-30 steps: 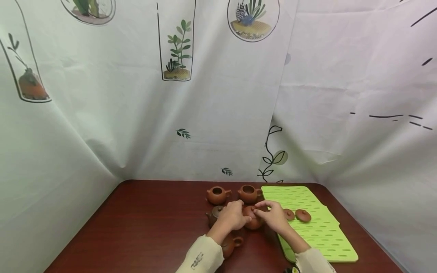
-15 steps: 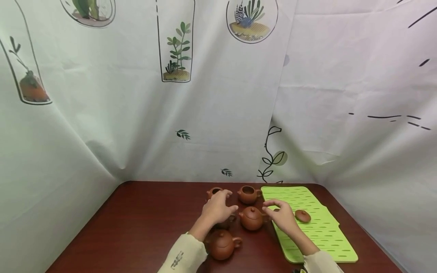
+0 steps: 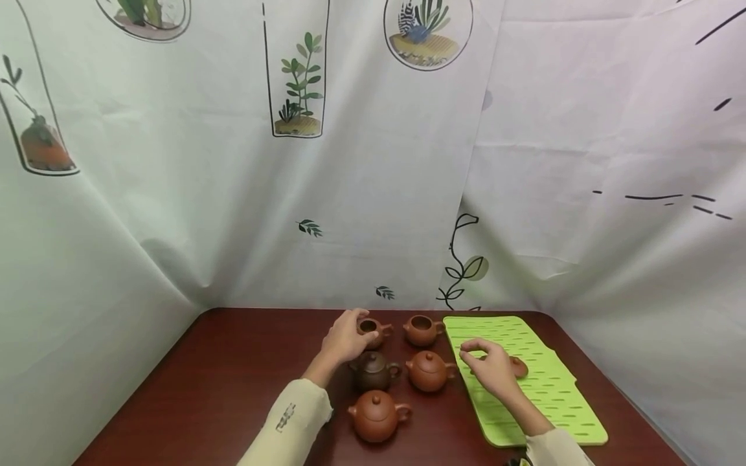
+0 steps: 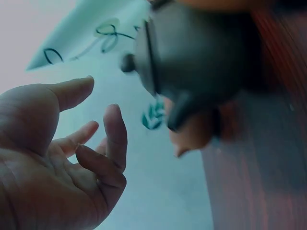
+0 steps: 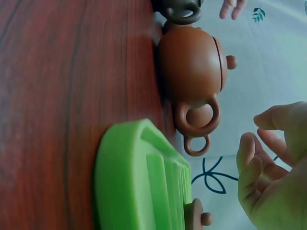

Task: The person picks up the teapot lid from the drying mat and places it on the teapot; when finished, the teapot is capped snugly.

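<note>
My left hand [image 3: 345,336] hovers at the left side of a lidless reddish-brown teapot [image 3: 381,332]. Its fingers are loosely bent with nothing between them, as the left wrist view shows; a dark brown lidded teapot [image 4: 196,52] is near it there. Over the green mat [image 3: 542,408] my right hand [image 3: 491,369] has thumb and fingers apart, holding nothing in the right wrist view. A round brown lid [image 3: 519,367] lies on the mat beside it; a second lid is mostly hidden by that hand. A lidded reddish-brown teapot [image 3: 429,371] stands left of the right hand.
Another lidless teapot [image 3: 422,331] stands at the back, by the mat's left edge. Nearest the front is a lidded reddish-brown teapot [image 3: 375,416]. The dark red table [image 3: 245,388] meets a white printed cloth [image 3: 350,194] at the back.
Both hands have left the middle lidded teapot. My left hand has moved left and back to the rear lidless teapot; my right hand has moved right, over the lids on the mat.
</note>
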Demonstrator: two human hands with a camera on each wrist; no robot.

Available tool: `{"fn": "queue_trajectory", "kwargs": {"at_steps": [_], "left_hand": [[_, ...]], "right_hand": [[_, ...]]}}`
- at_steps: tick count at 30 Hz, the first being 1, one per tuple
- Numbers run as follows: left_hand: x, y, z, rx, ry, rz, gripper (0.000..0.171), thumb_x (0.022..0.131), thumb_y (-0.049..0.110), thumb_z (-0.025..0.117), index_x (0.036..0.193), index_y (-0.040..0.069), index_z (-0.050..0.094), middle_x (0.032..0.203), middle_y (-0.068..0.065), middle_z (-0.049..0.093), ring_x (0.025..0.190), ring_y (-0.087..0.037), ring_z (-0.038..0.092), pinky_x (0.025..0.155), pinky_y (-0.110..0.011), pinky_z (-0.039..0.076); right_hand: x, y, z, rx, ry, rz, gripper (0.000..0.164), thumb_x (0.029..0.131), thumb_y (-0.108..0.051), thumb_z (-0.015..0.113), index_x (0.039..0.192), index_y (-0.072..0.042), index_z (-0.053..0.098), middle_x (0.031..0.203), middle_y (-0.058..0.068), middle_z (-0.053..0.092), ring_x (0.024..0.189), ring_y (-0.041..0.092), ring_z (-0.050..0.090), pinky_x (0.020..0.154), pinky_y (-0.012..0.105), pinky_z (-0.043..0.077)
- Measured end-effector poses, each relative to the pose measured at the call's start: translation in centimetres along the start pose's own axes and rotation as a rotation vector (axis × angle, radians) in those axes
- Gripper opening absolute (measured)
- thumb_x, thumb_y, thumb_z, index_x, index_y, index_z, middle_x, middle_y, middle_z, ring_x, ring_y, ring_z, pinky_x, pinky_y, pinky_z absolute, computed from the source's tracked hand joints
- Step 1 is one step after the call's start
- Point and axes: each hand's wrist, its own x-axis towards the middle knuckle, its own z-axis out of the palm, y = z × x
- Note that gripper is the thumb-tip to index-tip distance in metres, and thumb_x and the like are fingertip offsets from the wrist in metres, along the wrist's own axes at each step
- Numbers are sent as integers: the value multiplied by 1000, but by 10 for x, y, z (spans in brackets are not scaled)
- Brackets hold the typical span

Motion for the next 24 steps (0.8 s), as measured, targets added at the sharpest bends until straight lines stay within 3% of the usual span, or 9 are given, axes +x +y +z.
{"fn": "queue_trajectory", "kwargs": {"at_steps": [8, 15, 18, 24], "left_hand": [[9, -20, 1, 16, -9, -43, 44, 91, 30, 74, 130, 16, 60, 128, -9, 59, 110, -30, 60, 82, -53, 48], [16, -29, 2, 26, -12, -70, 48, 91, 30, 74, 135, 15, 58, 136, -11, 54, 115, -33, 58, 85, -55, 48], [19, -34, 4, 28, -15, -83, 51, 92, 30, 73, 137, 14, 56, 141, -12, 52, 119, -35, 56, 87, -57, 47], [21, -42, 9, 46, -38, -112, 54, 91, 31, 75, 137, 12, 55, 140, -13, 52, 122, -37, 54, 89, -58, 46]], "right_hand": [[1, 3, -6, -74, 4, 53, 16, 91, -9, 71, 104, 0, 72, 102, 12, 71, 77, 28, 70, 54, 27, 50], [0, 10, -14, -246, 62, 43, 17, 91, -17, 72, 103, -6, 75, 107, 11, 72, 98, 31, 71, 71, 37, 52], [-2, 12, -17, -248, 66, 52, 18, 91, -16, 71, 104, -5, 74, 106, 11, 72, 94, 29, 72, 70, 37, 52], [-2, 17, -23, -158, 48, 98, 22, 91, -10, 68, 109, 1, 71, 98, 13, 71, 60, 17, 60, 53, 29, 46]]}}
